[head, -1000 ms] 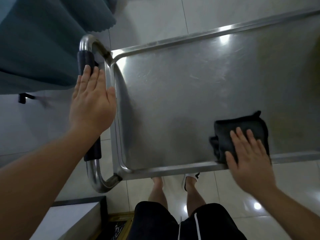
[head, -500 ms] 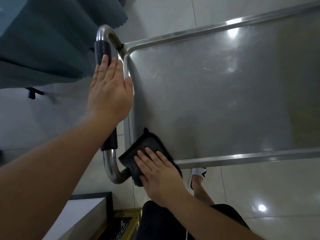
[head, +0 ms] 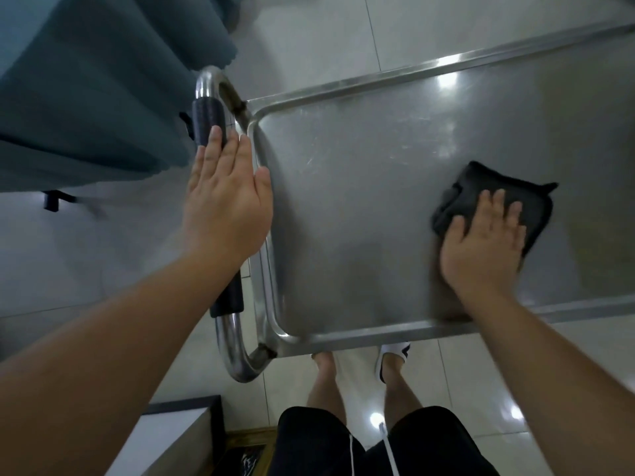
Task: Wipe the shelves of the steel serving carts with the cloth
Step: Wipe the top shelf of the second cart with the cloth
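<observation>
1. right now the cloth (head: 494, 197) lies on the top shelf (head: 360, 218) of the steel cart (head: 343, 87), toward the right of the view and a little in from the near rim.
2. the right hand (head: 484, 245) presses flat on it, fingers (head: 498, 204) straight and slightly spread, holding nothing; most of the cloth shows beyond and beside the fingertips.
3. the left hand (head: 226, 207) rests on the cart's push handle (head: 209, 121), fingers straight and together, palm down over the black grip rather than wrapped round it.
4. the cloth looks soft, thick and light, folded into a rough pad with one corner sticking up. it should slide easily under a flat palm but may bunch or unfold if pushed from one edge; pressing through its middle is likely the safest hold.
5. the shelf is a smooth brushed-steel tray with rounded corners and a raised lip, faintly scratched and glaring under ceiling lights. it looks stiff and slick.
6. the handle is a bent steel tube with a textured dark sleeve.
7. the floor (head: 309, 36) is glossy pale tile, so the cart would probably roll if left unsteadied.
8. a teal curtain (head: 86, 91) hangs at the left, just beside the handle.
</observation>
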The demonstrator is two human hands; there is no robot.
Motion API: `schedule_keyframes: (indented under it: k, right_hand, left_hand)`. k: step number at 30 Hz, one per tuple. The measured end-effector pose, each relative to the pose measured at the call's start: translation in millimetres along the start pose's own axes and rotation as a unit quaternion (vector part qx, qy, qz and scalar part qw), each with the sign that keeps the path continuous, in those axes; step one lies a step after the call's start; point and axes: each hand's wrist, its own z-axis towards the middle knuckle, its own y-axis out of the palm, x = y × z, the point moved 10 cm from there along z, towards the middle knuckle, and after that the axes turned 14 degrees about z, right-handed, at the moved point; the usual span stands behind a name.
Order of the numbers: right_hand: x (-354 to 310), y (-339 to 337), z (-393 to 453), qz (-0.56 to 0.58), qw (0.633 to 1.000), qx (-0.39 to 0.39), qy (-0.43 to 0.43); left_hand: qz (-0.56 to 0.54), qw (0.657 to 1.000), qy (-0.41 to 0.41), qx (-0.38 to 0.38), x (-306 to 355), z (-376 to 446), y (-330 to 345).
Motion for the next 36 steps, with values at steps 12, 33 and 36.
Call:
schedule_keyframes:
  k: [12,33,36]
  right_hand:
    - [-199,143,-158,-0.055,0.842,-0.294,-0.45]
    - [-262,168,-100,-0.008,0.912,-0.23,-0.339]
    - [-257,171,-118,-0.039,0.822,-0.313,-0.473]
  left_hand:
    - [-0.003,1.0,0.006,0.001,3,-1,-3]
    - [-0.021,1.0,-0.003,-0.013,1,-3,-2]
    - [-0.014,1.0,0.002,-0.011,3,-2,0]
